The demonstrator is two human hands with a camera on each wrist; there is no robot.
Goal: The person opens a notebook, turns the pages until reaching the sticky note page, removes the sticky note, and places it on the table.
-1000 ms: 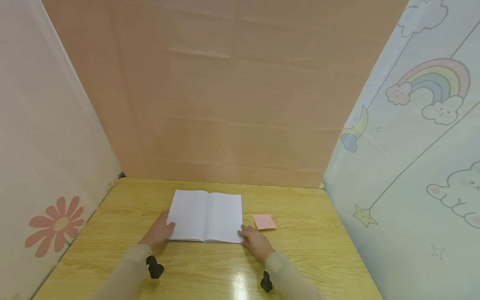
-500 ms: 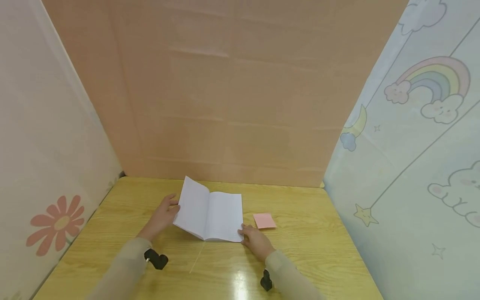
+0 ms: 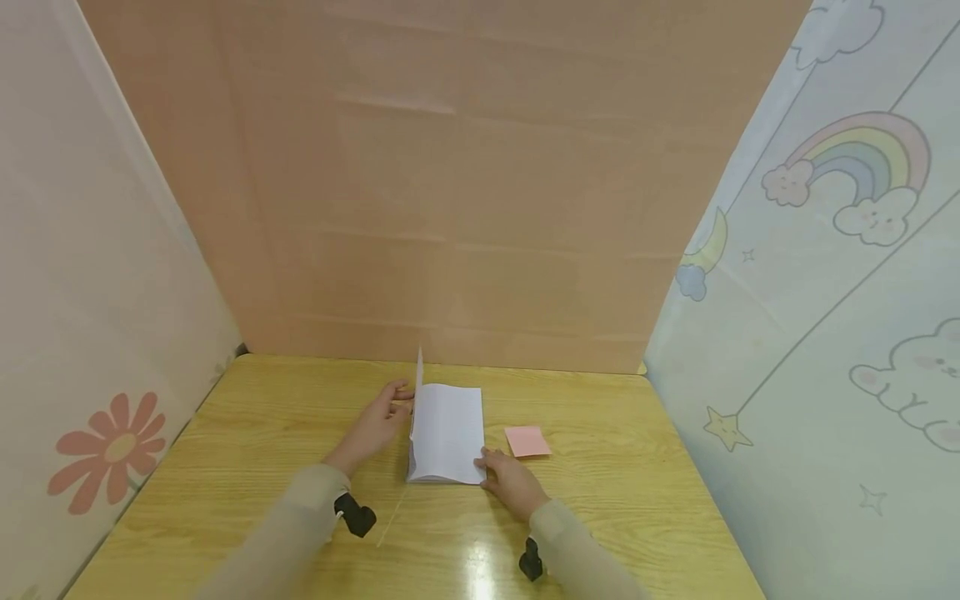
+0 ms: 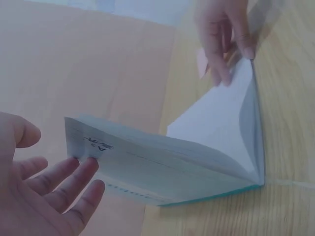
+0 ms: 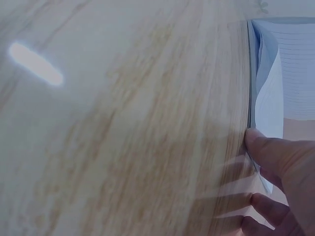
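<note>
A notebook point(image 3: 448, 433) with a teal-edged cover lies on the wooden table, its ruled right-hand pages flat. Its left side, the cover point(image 4: 133, 172) with some leaves, stands nearly upright at the spine. My left hand point(image 3: 377, 423) is at the outer face of that cover; in the left wrist view its fingertips touch the cover near handwritten marks, while the thumb stays apart. My right hand point(image 3: 513, 483) holds the notebook's near right corner, thumb point(image 5: 268, 147) at the near edge and fingers on the page.
A pink square sticky note point(image 3: 528, 442) lies just right of the notebook. A brown sheet point(image 3: 450, 208) rises behind the table point(image 3: 622, 500), and pale printed panels point(image 3: 817, 350) flank it. A thin line marks the tabletop below the spine.
The left side of the notebook has risen from lying flat to nearly upright, my left hand moving right along with it. My right hand has stayed at the corner.
</note>
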